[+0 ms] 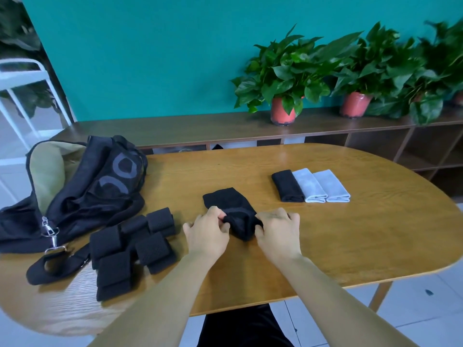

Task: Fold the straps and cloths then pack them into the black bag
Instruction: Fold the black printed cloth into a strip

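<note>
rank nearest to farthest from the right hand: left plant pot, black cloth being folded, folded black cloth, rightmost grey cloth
From the right hand, head view:
1. Black cloth being folded: in its grip.
2. Folded black cloth: left end of the row, just beyond.
3. Rightmost grey cloth: right end of the row.
4. Left plant pot: on the shelf behind the table.

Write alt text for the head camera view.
Left hand and right hand pinch a black cloth on the table. Three folded cloths lie right of it; folded straps and the open bag lie left.
</note>
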A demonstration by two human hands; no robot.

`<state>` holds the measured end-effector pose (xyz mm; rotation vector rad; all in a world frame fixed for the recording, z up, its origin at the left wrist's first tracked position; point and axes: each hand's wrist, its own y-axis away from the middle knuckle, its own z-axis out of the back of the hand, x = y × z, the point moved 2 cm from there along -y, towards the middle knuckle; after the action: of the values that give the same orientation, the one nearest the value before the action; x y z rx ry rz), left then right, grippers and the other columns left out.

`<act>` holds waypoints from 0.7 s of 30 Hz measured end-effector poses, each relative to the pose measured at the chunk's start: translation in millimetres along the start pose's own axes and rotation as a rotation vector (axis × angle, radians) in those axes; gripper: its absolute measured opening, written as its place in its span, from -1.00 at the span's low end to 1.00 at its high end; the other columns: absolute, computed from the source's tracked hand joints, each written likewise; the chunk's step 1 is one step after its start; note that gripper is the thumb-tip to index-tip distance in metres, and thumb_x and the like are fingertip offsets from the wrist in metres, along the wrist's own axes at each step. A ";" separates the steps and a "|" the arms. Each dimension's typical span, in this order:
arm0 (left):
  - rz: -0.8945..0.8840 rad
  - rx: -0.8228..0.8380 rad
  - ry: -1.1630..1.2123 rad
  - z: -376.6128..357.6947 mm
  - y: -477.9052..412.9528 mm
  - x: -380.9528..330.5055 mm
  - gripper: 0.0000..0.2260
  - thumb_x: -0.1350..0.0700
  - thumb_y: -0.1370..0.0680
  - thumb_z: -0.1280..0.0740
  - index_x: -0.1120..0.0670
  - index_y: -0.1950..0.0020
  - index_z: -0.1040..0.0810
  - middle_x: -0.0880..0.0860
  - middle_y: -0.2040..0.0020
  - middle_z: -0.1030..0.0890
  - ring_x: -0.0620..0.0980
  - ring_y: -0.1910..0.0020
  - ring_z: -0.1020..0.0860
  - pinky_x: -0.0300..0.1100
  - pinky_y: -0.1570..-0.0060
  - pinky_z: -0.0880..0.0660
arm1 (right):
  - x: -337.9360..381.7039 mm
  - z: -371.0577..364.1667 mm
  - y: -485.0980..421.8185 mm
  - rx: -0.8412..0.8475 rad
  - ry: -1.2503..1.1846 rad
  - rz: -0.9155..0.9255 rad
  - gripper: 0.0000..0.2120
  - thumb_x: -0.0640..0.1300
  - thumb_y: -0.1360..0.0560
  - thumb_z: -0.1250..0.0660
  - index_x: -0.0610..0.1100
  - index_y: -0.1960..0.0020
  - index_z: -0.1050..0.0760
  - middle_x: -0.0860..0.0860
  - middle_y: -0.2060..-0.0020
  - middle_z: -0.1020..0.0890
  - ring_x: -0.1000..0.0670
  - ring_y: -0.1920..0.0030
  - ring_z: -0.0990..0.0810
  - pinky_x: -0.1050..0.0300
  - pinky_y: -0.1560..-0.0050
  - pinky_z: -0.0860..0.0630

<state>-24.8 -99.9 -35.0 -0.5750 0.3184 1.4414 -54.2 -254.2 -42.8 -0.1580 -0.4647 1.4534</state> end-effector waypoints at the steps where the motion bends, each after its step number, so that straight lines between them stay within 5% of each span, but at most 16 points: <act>1: -0.014 -0.009 0.005 0.2 -0.9 0.4 -0.85 0.02 -0.58 -0.29 -0.11 -0.13 -0.44 -0.16 0.07 -0.57 -0.09 -0.09 -0.48 -0.03 -0.23 -0.19 | -0.2 0.2 -1.2 -0.011 -0.023 -0.012 -0.75 -0.12 -0.53 -0.18 0.02 -0.11 -0.57 0.09 0.18 -0.63 0.02 -0.04 -0.45 0.09 -0.09 -0.16; 7: -0.069 -0.068 0.175 12.7 -12.0 -7.8 -0.91 0.05 -0.59 -0.26 -0.10 -0.06 -0.41 -0.20 0.16 -0.54 -0.14 0.01 -0.52 -0.13 -0.13 -0.11 | -1.5 8.3 -12.8 -0.070 -0.237 -0.149 -0.68 -0.06 -0.56 -0.22 0.01 -0.30 -0.46 0.08 0.23 -0.62 0.06 -0.09 -0.48 0.12 -0.19 -0.16; 11: -0.047 -0.108 0.173 21.4 -14.6 -10.1 -0.85 0.06 -0.60 -0.23 -0.08 -0.16 -0.35 -0.11 0.31 -0.55 -0.14 0.18 -0.51 -0.12 -0.16 -0.15 | -6.2 13.1 -17.0 -0.093 -0.321 -0.231 -0.71 -0.06 -0.55 -0.26 0.00 -0.26 -0.47 0.10 0.38 -0.56 0.07 0.10 -0.54 0.15 -0.16 -0.21; 16: -0.021 0.094 -0.159 10.5 0.9 7.7 -0.84 -0.01 -0.60 -0.20 -0.08 -0.17 -0.39 -0.10 0.32 -0.55 -0.06 0.18 -0.54 -0.04 -0.25 -0.19 | -6.4 5.1 -1.6 0.107 -0.069 -0.231 -0.70 0.09 -0.54 -0.22 0.05 -0.24 -0.45 0.08 0.27 -0.63 0.03 0.13 -0.58 0.10 -0.06 -0.23; 21: 0.003 0.185 -0.184 14.7 1.2 13.5 -0.89 -0.01 -0.55 -0.28 -0.09 -0.06 -0.48 -0.15 0.21 -0.56 -0.09 0.11 -0.51 -0.05 -0.25 -0.18 | -14.5 6.8 1.8 0.199 -0.043 -0.254 -0.65 0.13 -0.47 -0.28 0.04 -0.21 -0.47 0.10 0.24 -0.63 0.03 0.09 -0.57 0.09 -0.06 -0.24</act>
<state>-26.3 -80.5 -30.3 -0.2904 0.3025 1.4383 -59.2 -269.4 -40.4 0.0894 -0.3584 1.2457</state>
